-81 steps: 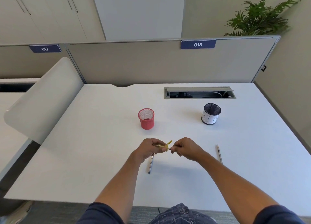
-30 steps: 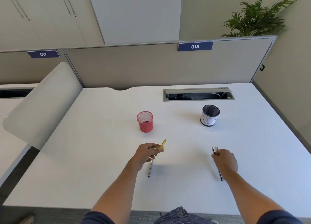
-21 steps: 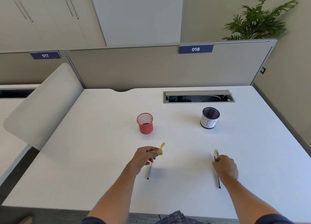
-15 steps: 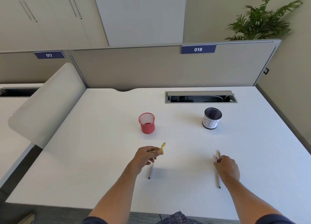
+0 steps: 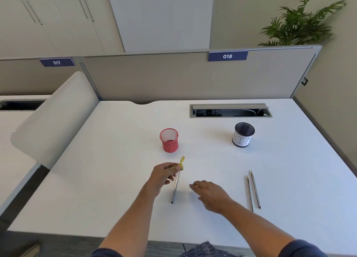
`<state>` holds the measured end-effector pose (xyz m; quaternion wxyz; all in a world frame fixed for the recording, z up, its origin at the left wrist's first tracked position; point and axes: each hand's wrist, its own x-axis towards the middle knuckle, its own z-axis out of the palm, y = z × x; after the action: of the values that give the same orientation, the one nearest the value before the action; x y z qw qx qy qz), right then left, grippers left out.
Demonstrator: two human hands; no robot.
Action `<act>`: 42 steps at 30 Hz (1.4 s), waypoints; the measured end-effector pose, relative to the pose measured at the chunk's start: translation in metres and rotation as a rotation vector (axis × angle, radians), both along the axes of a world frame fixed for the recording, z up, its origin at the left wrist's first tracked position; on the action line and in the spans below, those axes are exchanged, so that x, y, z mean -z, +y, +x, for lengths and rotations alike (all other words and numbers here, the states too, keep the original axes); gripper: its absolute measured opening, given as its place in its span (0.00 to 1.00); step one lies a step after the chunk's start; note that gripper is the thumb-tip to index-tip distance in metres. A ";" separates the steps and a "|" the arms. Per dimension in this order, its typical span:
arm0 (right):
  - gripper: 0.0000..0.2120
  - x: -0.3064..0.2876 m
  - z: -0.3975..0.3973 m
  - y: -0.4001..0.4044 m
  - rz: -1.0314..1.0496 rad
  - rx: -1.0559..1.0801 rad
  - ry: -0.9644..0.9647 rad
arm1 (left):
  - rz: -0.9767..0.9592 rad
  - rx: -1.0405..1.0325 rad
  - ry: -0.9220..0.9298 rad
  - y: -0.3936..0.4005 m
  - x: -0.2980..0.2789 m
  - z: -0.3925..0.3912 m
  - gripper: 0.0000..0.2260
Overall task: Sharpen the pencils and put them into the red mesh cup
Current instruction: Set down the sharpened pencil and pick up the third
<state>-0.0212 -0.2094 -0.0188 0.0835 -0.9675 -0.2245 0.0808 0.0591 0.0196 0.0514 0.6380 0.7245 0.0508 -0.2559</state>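
White counter before us, our left hand grips the small yellow sharpener while our loose, empty right hand must next pinch the grey pencil near its front edge.

A white counter carries the items. A red mesh cup is set upright near the centre. A black mesh cup with a white label is set toward the right edge, below a cable tray opening at the far edge. One pencil is laid near the centre front; two pencils are laid side by side toward the right front.
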 end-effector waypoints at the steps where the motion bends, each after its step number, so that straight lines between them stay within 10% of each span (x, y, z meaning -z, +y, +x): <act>1: 0.30 0.001 0.002 0.009 -0.016 -0.047 0.015 | -0.002 -0.003 -0.002 0.000 0.000 0.000 0.14; 21: 0.37 -0.007 0.027 0.057 -0.283 -0.283 0.070 | 0.017 -0.014 -0.010 0.009 -0.007 -0.005 0.12; 34: 0.04 -0.024 0.020 0.043 -0.425 -0.495 -0.133 | 0.020 -0.016 -0.013 0.011 -0.011 -0.006 0.12; 42: 0.08 -0.034 0.023 0.018 0.196 0.314 -0.040 | 0.021 -0.015 0.002 0.011 -0.010 -0.007 0.13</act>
<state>0.0020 -0.1909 0.0151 0.1843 -0.9794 -0.0789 0.0253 0.0524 0.0303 0.0611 0.6323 0.7304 0.0599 -0.2513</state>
